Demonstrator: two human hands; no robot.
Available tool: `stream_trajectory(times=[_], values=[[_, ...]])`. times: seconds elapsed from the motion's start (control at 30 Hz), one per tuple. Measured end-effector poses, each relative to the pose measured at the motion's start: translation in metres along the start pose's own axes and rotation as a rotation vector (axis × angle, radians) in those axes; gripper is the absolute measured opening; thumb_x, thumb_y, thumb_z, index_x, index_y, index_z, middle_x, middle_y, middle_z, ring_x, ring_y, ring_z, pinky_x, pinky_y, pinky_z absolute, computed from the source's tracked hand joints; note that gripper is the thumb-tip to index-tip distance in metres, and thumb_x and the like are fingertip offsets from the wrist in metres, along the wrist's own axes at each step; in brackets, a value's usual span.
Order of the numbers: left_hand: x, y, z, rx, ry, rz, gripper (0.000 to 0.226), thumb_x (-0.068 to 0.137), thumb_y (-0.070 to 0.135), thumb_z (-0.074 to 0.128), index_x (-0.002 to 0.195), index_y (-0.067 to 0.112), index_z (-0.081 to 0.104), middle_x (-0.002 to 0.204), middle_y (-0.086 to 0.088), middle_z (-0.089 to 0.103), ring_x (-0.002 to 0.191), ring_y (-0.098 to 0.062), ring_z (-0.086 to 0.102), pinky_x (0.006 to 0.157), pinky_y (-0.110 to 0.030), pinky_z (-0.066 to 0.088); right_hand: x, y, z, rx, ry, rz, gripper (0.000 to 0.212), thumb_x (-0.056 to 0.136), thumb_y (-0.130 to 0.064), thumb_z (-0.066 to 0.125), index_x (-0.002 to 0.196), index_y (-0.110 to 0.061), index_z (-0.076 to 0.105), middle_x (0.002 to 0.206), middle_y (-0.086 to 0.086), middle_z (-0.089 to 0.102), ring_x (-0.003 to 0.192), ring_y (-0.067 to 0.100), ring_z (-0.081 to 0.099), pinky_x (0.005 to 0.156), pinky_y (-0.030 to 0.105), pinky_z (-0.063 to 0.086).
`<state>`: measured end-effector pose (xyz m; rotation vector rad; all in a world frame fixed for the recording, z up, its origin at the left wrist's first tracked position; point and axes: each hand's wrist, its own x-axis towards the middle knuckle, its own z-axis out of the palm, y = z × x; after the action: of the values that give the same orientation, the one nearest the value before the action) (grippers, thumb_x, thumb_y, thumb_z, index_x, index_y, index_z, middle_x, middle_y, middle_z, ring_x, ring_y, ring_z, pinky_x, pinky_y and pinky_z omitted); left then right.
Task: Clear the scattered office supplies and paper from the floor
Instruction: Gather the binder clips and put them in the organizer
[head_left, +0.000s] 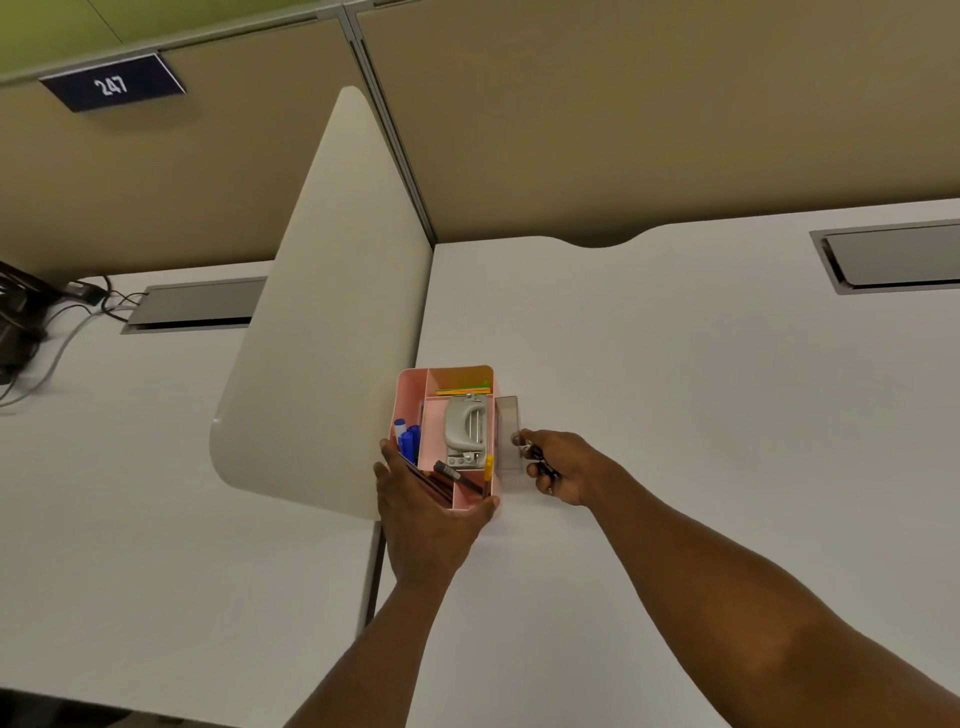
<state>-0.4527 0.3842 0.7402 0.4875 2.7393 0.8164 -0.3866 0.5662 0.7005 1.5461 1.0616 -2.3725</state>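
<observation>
A pink desk organiser (411, 389) stands on the white desk (701, 364) beside the divider. Its compartments hold a grey hole punch (466, 430), blue markers (409, 442), dark pens (460, 475) and coloured sticky notes (464, 389). My left hand (423, 512) grips the organiser's near end, thumb on the right corner. A small clear box (507, 415) lies against the organiser's right side. My right hand (558, 467) holds a bunch of small dark binder clips (532, 452) just over the clear box's near end.
A cream divider panel (332, 312) rises left of the organiser. Grey cable hatches (197, 310) (893, 257) sit in both desks. Cables and dark equipment (31, 322) lie at far left. Tan partition walls and a sign reading 247 (112, 83) stand behind.
</observation>
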Motion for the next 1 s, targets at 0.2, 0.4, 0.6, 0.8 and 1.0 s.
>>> stream_trajectory(times=[0.2,0.4,0.6,0.8,1.0], values=[[0.002,-0.001,0.0,0.008,-0.007,-0.007,0.147,0.044,0.068,0.083,0.152,0.024,-0.007,0.161,-0.008,0.013,0.148,-0.031,0.017,0.117,-0.049,0.029,-0.004,0.001,-0.02,0.018,0.022,0.001,0.021,0.095,-0.028,0.058,0.097,-0.012,0.072,0.074,0.001,0.055,0.054,0.011,0.043,0.04,0.019,0.029],[0.002,0.0,-0.001,0.009,-0.003,0.002,0.147,0.045,0.067,0.084,0.152,0.023,-0.006,0.161,-0.009,0.013,0.148,-0.03,0.016,0.117,-0.047,0.026,-0.014,-0.01,-0.015,0.278,0.238,-0.199,0.018,0.092,-0.022,0.053,0.079,-0.012,0.06,0.071,0.003,0.055,0.056,0.015,0.048,0.045,0.024,0.033],[0.003,0.002,0.001,0.04,0.001,0.002,0.143,0.047,0.068,0.083,0.152,0.022,-0.003,0.161,-0.008,0.012,0.149,-0.03,0.015,0.118,-0.048,0.027,-0.038,-0.029,0.014,0.559,-0.054,-0.314,0.021,0.096,-0.022,0.052,0.084,-0.009,0.062,0.08,0.009,0.063,0.073,0.02,0.058,0.072,0.033,0.048],[0.003,0.002,0.0,0.034,0.003,0.008,0.143,0.047,0.065,0.084,0.152,0.023,-0.004,0.161,-0.008,0.012,0.148,-0.03,0.014,0.117,-0.048,0.028,-0.036,-0.03,0.021,0.318,-0.032,-0.364,0.034,0.101,-0.038,0.04,0.101,-0.016,0.066,0.126,0.006,0.063,0.117,0.017,0.053,0.106,0.036,0.034],[0.003,0.0,0.0,0.048,0.0,0.008,0.143,0.046,0.068,0.083,0.152,0.023,-0.002,0.16,-0.009,0.014,0.148,-0.03,0.017,0.115,-0.05,0.031,-0.039,-0.034,0.018,0.154,0.155,-0.432,0.028,0.101,-0.028,0.04,0.101,-0.018,0.066,0.117,0.005,0.068,0.11,0.016,0.061,0.104,0.035,0.039]])
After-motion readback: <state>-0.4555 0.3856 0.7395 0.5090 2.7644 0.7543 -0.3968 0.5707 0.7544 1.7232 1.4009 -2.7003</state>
